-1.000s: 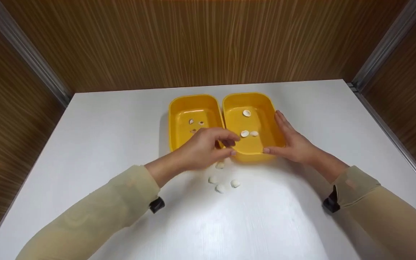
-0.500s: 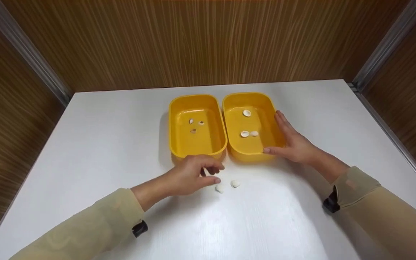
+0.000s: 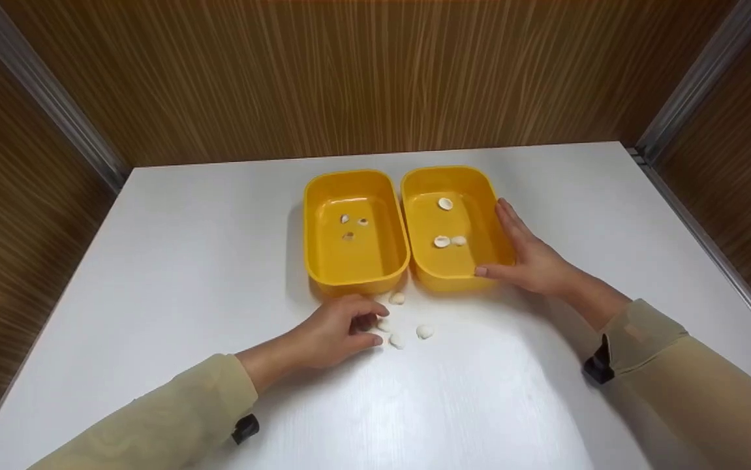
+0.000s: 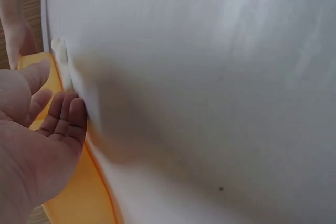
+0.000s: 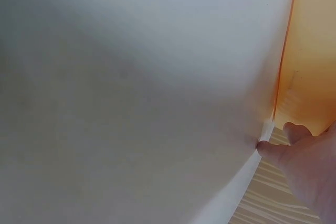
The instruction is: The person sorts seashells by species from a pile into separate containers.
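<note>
My left hand [image 3: 333,331] is low over the table just in front of the left yellow bin [image 3: 357,283], thumb apart from loosely bent fingers and nothing held between them. Right at its fingertips lies a white seashell [image 3: 383,324]. Close by are a seashell [image 3: 397,298] near the bins, another seashell [image 3: 396,341] and a fourth seashell [image 3: 424,331]. In the left wrist view the palm of the left hand [image 4: 47,135] is bare. My right hand [image 3: 535,264] rests against the near right corner of the right yellow bin [image 3: 451,283], with fingers extended along its side and thumb at the front rim.
Three small brownish shells, one of them a dark-edged shell [image 3: 348,236], lie in the left bin. In the right bin are three whiter shells, including a cupped shell [image 3: 445,204]. A wood-grain panel [image 3: 375,78] stands behind the white table [image 3: 205,235].
The left hand has moved from over the gap between the bins down and left to the loose shells on the table. The right hand and both bins have stayed in place.
</note>
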Motion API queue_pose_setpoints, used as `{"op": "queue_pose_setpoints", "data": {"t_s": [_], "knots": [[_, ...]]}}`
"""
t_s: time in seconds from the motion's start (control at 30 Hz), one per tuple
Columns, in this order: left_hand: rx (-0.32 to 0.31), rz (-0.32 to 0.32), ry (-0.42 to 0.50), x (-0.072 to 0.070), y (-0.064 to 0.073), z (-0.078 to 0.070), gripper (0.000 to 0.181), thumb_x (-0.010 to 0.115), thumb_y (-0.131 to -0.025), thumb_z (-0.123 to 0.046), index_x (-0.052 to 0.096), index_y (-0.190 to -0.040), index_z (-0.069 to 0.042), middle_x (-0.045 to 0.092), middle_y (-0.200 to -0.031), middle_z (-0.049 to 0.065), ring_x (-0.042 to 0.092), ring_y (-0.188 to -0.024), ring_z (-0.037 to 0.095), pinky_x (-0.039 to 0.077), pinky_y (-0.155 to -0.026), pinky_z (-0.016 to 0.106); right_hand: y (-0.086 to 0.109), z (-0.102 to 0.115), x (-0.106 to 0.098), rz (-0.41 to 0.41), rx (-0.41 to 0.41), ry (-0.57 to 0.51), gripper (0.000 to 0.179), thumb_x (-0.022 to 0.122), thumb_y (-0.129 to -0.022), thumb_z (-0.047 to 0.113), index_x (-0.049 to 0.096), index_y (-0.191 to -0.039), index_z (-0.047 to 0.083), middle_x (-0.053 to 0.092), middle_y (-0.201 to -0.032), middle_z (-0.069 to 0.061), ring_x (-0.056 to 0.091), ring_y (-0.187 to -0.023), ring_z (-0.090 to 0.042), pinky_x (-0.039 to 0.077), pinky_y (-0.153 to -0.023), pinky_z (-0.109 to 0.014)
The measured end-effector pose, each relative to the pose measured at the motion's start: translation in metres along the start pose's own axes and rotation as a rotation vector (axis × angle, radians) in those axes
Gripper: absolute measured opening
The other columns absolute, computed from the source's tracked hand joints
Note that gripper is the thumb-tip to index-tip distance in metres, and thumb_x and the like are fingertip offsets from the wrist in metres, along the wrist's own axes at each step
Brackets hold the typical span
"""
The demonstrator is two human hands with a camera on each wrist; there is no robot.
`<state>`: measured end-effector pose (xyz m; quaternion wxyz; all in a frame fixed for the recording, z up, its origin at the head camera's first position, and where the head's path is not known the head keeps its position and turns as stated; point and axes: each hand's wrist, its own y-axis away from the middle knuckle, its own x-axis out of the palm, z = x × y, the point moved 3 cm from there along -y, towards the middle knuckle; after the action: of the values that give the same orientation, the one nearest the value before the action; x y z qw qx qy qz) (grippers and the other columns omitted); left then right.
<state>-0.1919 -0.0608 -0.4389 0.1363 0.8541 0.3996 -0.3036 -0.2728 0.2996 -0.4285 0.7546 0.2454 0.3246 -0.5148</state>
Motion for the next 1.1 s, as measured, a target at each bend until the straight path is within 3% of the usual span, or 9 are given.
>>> {"op": "queue_pose_setpoints", "data": {"t_s": [0.43, 0.57, 1.1], "knots": [[-0.032, -0.054, -0.015, 0.01, -0.002, 0.011, 0.027, 0.078, -0.097, -0.011, 0.072, -0.123, -0.007, 0.06, -0.103, 0.001, 0.057, -0.095, 0.018, 0.05, -0.084, 0.03, 0.0, 0.001, 0.002, 0.011, 0.025, -0.006, 0.124, 0.081, -0.09, 0.056, -0.009, -0.17, 0.028, -0.015, -0.177, 0.007, -0.003, -0.163, -0.035, 0.009, -0.126, -0.066], [-0.008, -0.066, -0.042, 0.01, -0.002, 0.012, 0.027, 0.078, -0.098, -0.012, 0.072, -0.123, -0.007, 0.061, -0.103, 0.001, 0.058, -0.095, 0.018, 0.051, -0.085, 0.031, 0.0, 0.002, 0.001, 0.007, 0.01, -0.005, 0.124, 0.081, -0.09, 0.053, -0.008, -0.171, 0.025, -0.014, -0.177, 0.006, -0.002, -0.163, -0.034, 0.01, -0.126, -0.063], [0.002, -0.056, -0.046, 0.011, -0.006, 0.014, 0.023, 0.078, -0.097, -0.012, 0.073, -0.119, -0.009, 0.06, -0.1, -0.001, 0.057, -0.092, 0.016, 0.05, -0.082, 0.029, 0.001, 0.002, 0.0, 0.006, 0.009, -0.022, 0.124, 0.082, -0.09, 0.054, -0.007, -0.171, 0.024, -0.013, -0.177, 0.007, -0.001, -0.163, -0.034, 0.01, -0.126, -0.063]]}}
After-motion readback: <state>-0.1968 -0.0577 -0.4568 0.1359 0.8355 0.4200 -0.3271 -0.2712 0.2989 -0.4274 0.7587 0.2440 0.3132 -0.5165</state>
